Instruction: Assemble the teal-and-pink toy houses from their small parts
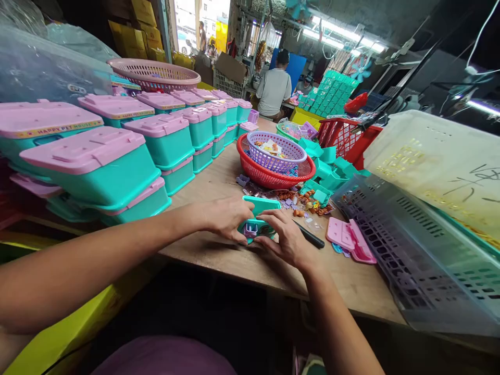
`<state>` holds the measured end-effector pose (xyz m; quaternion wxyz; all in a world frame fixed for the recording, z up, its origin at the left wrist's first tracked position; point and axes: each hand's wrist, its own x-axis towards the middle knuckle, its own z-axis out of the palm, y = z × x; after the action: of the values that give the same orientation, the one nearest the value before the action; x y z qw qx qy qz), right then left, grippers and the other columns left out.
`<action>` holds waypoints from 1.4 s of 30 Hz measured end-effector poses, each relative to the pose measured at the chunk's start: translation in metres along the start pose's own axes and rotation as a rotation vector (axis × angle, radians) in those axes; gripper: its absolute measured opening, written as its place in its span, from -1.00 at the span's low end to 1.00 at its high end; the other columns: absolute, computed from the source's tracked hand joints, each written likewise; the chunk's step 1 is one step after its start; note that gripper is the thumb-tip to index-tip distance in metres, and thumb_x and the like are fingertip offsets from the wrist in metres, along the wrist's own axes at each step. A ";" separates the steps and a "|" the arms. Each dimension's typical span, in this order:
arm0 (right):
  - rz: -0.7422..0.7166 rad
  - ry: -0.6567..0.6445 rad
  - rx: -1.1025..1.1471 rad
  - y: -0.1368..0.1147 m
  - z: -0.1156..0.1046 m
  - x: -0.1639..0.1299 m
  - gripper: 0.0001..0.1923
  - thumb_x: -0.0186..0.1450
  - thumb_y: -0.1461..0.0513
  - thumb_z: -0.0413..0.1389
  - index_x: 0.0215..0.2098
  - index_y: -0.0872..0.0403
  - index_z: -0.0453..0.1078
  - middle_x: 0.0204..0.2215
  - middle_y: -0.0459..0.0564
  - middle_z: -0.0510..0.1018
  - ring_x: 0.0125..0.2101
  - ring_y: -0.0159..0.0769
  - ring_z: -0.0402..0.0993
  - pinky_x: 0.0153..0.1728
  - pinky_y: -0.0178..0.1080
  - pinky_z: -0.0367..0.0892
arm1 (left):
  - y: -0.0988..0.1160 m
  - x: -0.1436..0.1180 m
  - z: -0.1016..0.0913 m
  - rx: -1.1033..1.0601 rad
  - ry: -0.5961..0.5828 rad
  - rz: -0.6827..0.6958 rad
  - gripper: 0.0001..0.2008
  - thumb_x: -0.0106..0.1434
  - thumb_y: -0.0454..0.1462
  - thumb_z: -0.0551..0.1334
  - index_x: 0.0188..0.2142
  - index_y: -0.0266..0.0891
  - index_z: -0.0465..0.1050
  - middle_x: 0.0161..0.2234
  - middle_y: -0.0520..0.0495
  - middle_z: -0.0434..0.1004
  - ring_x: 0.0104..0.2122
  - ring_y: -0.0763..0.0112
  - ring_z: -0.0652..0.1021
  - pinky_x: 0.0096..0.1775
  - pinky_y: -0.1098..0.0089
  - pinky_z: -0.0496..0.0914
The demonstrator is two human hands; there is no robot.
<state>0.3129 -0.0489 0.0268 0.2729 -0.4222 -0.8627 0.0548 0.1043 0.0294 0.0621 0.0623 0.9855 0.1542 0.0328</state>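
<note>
A small teal plastic box [262, 204] stands near the table's front edge between my two hands. My left hand [228, 217] grips its left side, with fingers over the upper edge and thumb low. On the other side, my right hand [288, 237] has its fingers curled around the box. A small purple plastic part [250, 229] shows on the box's near face. Beside my right hand lies a black handle [310, 235]; its far end is hidden behind the hand. Open pink plastic lids [351, 238] lie farther right, on some blue pieces.
Stacked teal boxes with pink lids [158, 138] fill the left side. A purple basket [276, 159] sits in a red basket [260, 179]; small brown parts [307, 203] lie before them. Loose teal boxes [328, 169] and a grey crate [375, 224] are at right. A person [273, 88] sits farther back.
</note>
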 end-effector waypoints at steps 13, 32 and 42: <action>-0.029 0.026 -0.098 0.000 0.005 0.004 -0.66 0.32 0.06 0.15 -0.03 0.05 0.36 -0.15 0.08 0.47 -0.16 -0.17 0.38 -0.11 -0.08 0.38 | -0.002 -0.002 0.001 0.012 -0.002 0.016 -0.79 0.17 -0.15 0.30 -0.39 -0.29 0.47 -0.35 -0.08 0.47 -0.38 0.35 0.48 -0.35 0.40 0.30; 0.006 0.004 -0.072 0.003 0.006 0.013 -0.64 0.27 -0.04 0.19 -0.23 0.09 0.40 -0.22 0.08 0.44 -0.22 -0.20 0.34 -0.20 -0.15 0.31 | -0.013 0.004 0.005 -0.003 0.006 0.028 -0.67 0.14 -0.02 0.34 -0.34 -0.27 0.49 -0.35 -0.05 0.46 -0.35 0.36 0.48 -0.32 0.42 0.31; 0.010 -0.001 -0.129 0.004 0.012 0.014 -0.68 0.31 -0.01 0.14 -0.29 0.10 0.39 -0.23 0.10 0.45 -0.23 -0.17 0.34 -0.21 -0.14 0.28 | -0.010 0.005 0.010 0.044 0.013 -0.011 -0.73 0.17 -0.09 0.27 -0.43 -0.28 0.42 -0.40 -0.05 0.43 -0.42 0.39 0.44 -0.38 0.42 0.25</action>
<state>0.3029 -0.0338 0.0210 0.2441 -0.4431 -0.8626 0.0006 0.1071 0.0396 0.0510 0.0398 0.9855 0.1607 0.0357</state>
